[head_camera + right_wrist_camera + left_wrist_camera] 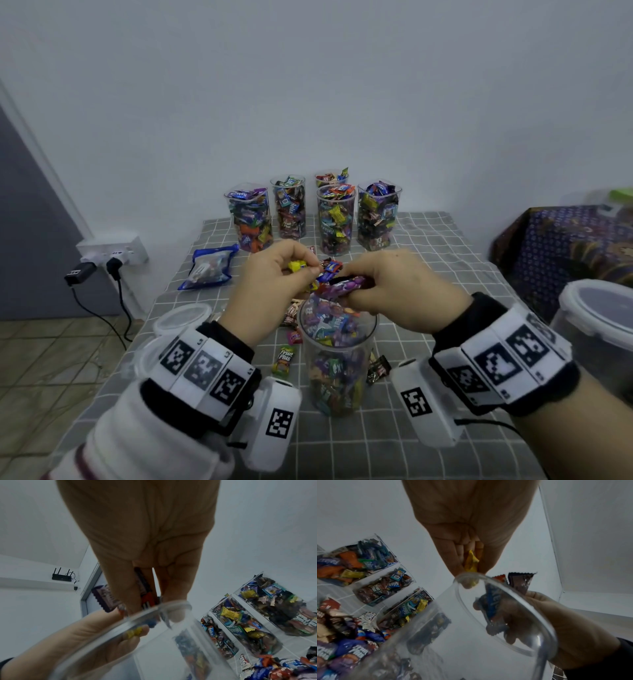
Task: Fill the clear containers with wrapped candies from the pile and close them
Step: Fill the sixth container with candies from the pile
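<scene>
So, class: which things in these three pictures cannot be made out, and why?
- Candy pile: head view, mostly hidden behind both hands.
- Rear container: head view, blocked by the one in front.
- Lidded tub: cut off by the right edge.
- Candies in right hand: right wrist view, count hidden by fingers.

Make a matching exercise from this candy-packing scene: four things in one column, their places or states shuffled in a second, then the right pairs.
Things
1. left hand
2. right hand
3. near container
4. blue bag

Places or states
A. lies flat on the checked cloth, left of the filled containers
B. pinches a yellow candy
C. stands open below both hands, partly filled
D. grips a bunch with a purple wrapper

Pairs: 1-B, 2-D, 3-C, 4-A
</scene>
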The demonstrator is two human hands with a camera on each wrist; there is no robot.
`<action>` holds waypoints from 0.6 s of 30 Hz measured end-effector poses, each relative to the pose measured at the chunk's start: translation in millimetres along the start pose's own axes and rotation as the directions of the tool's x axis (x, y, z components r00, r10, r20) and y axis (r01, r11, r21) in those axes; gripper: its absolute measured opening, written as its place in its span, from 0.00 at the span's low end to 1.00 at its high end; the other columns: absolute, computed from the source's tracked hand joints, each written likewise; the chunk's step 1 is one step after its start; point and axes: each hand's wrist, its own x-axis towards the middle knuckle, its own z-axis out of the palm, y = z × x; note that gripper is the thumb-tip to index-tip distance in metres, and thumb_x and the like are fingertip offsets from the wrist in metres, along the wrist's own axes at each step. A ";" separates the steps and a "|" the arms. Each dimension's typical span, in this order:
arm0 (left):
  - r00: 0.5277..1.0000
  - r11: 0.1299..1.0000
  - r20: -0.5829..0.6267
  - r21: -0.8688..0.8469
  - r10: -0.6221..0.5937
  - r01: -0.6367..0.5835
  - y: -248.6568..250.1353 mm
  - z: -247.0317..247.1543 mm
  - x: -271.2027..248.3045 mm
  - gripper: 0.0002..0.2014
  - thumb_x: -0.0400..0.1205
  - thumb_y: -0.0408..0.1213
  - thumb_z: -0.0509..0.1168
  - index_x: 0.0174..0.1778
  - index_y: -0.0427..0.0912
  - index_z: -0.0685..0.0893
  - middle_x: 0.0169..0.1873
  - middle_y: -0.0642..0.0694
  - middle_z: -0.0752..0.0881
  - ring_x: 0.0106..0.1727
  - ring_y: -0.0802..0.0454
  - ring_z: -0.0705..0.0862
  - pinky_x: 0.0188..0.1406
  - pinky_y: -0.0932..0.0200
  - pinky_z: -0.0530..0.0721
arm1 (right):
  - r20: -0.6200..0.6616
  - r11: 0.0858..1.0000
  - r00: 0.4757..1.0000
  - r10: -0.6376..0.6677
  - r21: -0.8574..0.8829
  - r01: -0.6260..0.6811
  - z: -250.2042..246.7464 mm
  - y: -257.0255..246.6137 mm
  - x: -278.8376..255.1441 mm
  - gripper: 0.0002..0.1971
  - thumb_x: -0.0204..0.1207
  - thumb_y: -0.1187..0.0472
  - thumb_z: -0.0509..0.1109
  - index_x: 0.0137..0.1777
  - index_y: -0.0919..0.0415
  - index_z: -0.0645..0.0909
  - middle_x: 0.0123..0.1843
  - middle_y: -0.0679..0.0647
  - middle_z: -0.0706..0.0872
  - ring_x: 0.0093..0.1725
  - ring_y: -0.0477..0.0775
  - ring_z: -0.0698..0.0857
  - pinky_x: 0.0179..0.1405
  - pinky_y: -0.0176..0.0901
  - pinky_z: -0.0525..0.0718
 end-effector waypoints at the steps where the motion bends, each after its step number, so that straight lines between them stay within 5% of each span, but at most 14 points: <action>1: 1.000 1.000 0.002 -0.009 -0.001 0.001 0.6 0.4 -0.9 0.09 0.78 0.25 0.68 0.35 0.43 0.82 0.41 0.27 0.86 0.39 0.40 0.84 0.43 0.45 0.87 | 0.002 1.000 1.000 0.003 -0.012 -0.003 -0.1 -1.2 -0.2 0.10 0.72 0.55 0.73 0.53 0.51 0.88 0.32 0.42 0.80 0.30 0.38 0.77 0.41 0.42 0.78; 5: 1.000 1.000 0.006 -0.029 -0.005 0.005 2.0 1.9 -3.5 0.10 0.78 0.24 0.68 0.35 0.42 0.82 0.41 0.25 0.85 0.38 0.43 0.82 0.41 0.47 0.87 | 0.000 0.998 1.000 0.025 -0.059 -0.025 -0.3 -2.7 -1.0 0.12 0.72 0.58 0.71 0.55 0.50 0.87 0.32 0.39 0.77 0.31 0.36 0.75 0.42 0.40 0.78; 8: 1.000 1.000 0.009 -0.022 -0.006 0.007 2.2 2.5 -4.1 0.10 0.78 0.24 0.68 0.35 0.43 0.82 0.40 0.27 0.85 0.37 0.45 0.82 0.41 0.46 0.87 | -0.004 0.997 1.000 0.021 -0.080 -0.022 0.9 -1.6 -3.0 0.11 0.74 0.59 0.70 0.56 0.50 0.86 0.31 0.32 0.73 0.31 0.30 0.74 0.34 0.22 0.70; 10: 1.000 1.000 0.017 -0.009 -0.005 0.005 1.6 2.5 -4.2 0.10 0.78 0.25 0.68 0.36 0.44 0.82 0.41 0.28 0.86 0.36 0.46 0.82 0.40 0.47 0.88 | -0.056 0.999 0.998 0.018 -0.045 -0.021 3.4 -0.2 -6.0 0.11 0.74 0.60 0.70 0.55 0.51 0.86 0.33 0.31 0.74 0.34 0.27 0.76 0.35 0.21 0.70; 15: 0.999 1.000 0.034 -0.002 0.011 -0.011 -0.7 4.3 -6.0 0.09 0.79 0.26 0.68 0.37 0.44 0.82 0.42 0.30 0.86 0.37 0.47 0.83 0.37 0.54 0.87 | -0.300 0.947 0.941 0.159 0.315 -0.060 25.8 15.0 -19.9 0.10 0.73 0.53 0.73 0.54 0.47 0.82 0.50 0.40 0.83 0.51 0.39 0.81 0.53 0.38 0.80; 18: 0.999 0.999 0.025 0.024 0.043 -0.043 -2.7 5.8 -7.3 0.09 0.78 0.29 0.69 0.36 0.48 0.83 0.41 0.32 0.85 0.40 0.36 0.83 0.41 0.42 0.86 | -0.160 0.805 0.952 0.262 0.581 -0.124 49.3 25.7 -31.1 0.35 0.59 0.37 0.75 0.67 0.46 0.74 0.64 0.41 0.80 0.64 0.40 0.79 0.65 0.52 0.80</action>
